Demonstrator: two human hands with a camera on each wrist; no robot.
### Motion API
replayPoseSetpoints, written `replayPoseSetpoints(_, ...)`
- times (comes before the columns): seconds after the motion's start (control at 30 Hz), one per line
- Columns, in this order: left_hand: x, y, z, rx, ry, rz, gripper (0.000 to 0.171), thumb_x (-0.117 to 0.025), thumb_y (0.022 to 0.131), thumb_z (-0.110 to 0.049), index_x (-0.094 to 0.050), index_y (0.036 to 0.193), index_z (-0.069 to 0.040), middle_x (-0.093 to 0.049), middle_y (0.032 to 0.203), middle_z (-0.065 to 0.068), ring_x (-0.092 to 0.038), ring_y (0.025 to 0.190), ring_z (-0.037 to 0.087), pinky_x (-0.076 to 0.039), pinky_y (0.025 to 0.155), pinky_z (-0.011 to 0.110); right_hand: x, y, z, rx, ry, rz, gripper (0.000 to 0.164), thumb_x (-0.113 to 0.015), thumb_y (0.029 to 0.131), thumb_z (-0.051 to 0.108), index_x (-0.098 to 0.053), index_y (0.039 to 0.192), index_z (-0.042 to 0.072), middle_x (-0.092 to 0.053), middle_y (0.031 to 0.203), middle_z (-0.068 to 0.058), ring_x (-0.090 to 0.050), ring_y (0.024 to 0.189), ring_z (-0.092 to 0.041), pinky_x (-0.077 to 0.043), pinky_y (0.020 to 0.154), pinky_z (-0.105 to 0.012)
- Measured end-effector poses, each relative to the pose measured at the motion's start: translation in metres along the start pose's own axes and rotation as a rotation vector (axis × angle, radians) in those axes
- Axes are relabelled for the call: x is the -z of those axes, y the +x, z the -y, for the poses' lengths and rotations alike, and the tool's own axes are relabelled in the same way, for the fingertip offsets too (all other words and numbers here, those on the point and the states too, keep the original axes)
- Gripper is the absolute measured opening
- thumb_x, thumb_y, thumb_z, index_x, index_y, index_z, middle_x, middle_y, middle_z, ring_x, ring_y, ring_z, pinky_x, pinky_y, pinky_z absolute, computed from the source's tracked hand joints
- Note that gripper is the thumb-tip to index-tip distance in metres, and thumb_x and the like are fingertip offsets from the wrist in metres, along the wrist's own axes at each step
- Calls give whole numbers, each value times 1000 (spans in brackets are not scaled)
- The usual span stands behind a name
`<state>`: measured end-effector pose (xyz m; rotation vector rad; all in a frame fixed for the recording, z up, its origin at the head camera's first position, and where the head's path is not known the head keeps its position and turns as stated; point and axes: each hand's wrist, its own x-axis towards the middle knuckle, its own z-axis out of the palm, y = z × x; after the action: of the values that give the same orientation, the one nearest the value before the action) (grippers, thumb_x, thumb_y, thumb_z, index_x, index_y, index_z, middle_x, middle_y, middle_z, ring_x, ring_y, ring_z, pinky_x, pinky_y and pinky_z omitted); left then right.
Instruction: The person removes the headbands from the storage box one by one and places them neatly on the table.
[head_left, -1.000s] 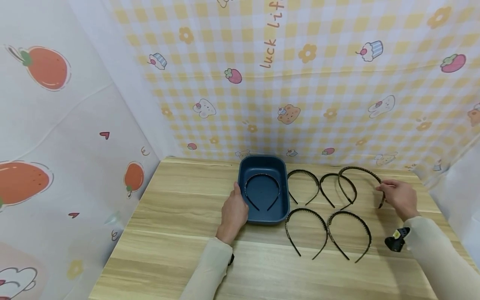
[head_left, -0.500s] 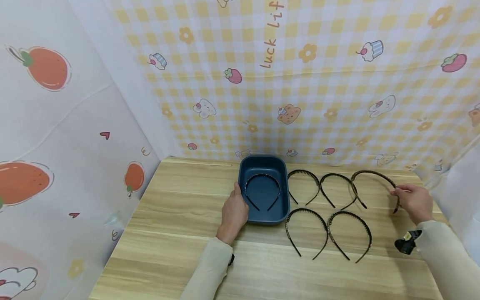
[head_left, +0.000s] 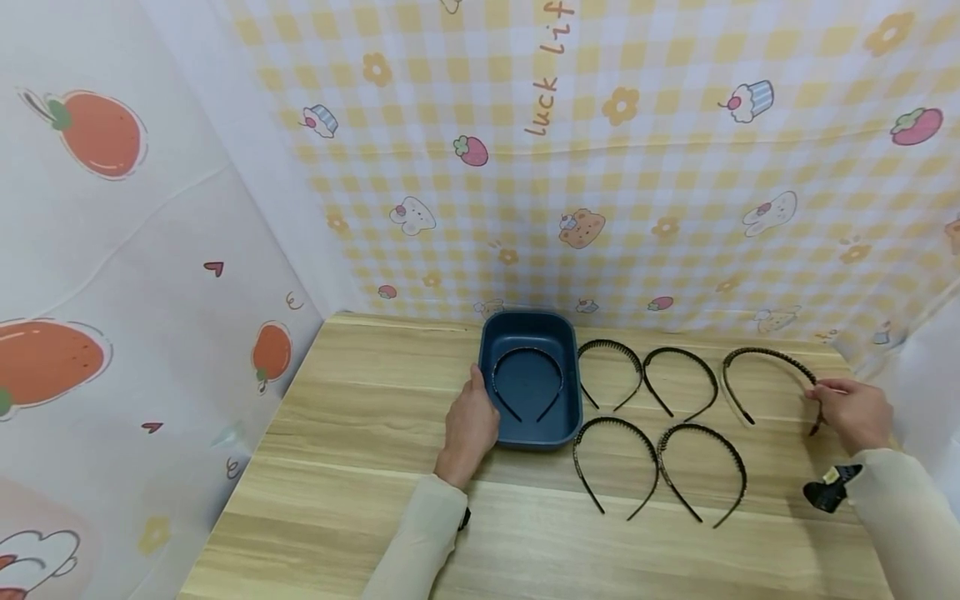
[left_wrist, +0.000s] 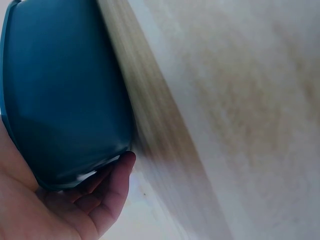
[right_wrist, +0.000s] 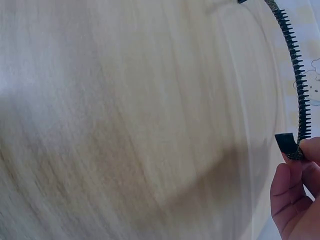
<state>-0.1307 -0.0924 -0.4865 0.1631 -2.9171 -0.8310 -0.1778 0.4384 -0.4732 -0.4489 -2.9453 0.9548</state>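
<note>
My left hand (head_left: pixel 471 421) grips the left side of a dark blue plastic bin (head_left: pixel 568 429), thumb up by the rim. The left wrist view shows its fingers (left_wrist: pixel 117 187) bent round the lower edge of the bin. A thin black headband (head_left: pixel 527 350) lies inside. At the far right of the table my right hand (head_left: pixel 855 412) pinches one arm of a toothed black headband (head_left: pixel 772 352) between thumb and fingertips. In the right wrist view, the comb teeth of this headband (right_wrist: pixel 300 82) and one flat tip show plainly.
On the wooden table (head_left: pixel 360 467), more black headbands lie right of the bin: a back pair (head_left: pixel 611 343) (head_left: pixel 678 352) and a front pair (head_left: pixel 618 421) (head_left: pixel 705 427). A yellow checked cloth (head_left: pixel 525 250) hangs behind, with a white printed sheet (head_left: pixel 187 350) at left.
My right hand has moved right and slightly toward me with its headband, which no longer overlaps the one beside it. My left hand and the bin have stayed in place.
</note>
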Motion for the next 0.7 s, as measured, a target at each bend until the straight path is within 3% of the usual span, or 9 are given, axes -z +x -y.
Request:
replayPoseSetpoints(0.1,0,0,-1,-1,1,5,60,-52,95,-2,-31,151,6,-64,121,21,-49,51,18,-39,43,31,0,1,-3,-15,-42,-10,46,-49,100,25,-62,122,-12,-60,69,24,-50,68,-3,-37,60,-23)
replayPoseSetpoints(0.2,1,0,-1,-1,7,3,61,-52,95,-2,-31,152,6,-65,118,21,-49,51,19,-38,43,31,-1,2,-4,-3,-59,-25,44,-53,98,27,-65,119,-10,-57,70,25,-52,74,-12,-36,63,-25)
replayPoseSetpoints(0.3,1,0,-1,2,12,1,61,-51,95,-2,-31,152,6,-65,118,21,-49,52,19,-39,43,32,-3,3,-5,9,-58,-39,42,-56,97,28,-69,114,-8,-53,69,30,-50,72,-4,-36,64,-25)
replayPoseSetpoints(0.5,2,-1,-2,-3,12,4,60,-51,95,-2,-30,152,7,-65,118,21,-48,50,18,-38,43,31,-7,2,-4,-7,-32,-42,41,-60,95,28,-69,113,-8,-58,67,27,-38,63,15,-38,61,-22)
replayPoseSetpoints(0.7,2,0,-3,5,19,12,61,-51,95,-2,-30,152,6,-65,119,21,-49,51,19,-39,43,32,-11,-1,-4,-8,8,-55,40,-60,96,24,-66,115,-11,-52,63,33,-39,59,16,-40,55,-17)
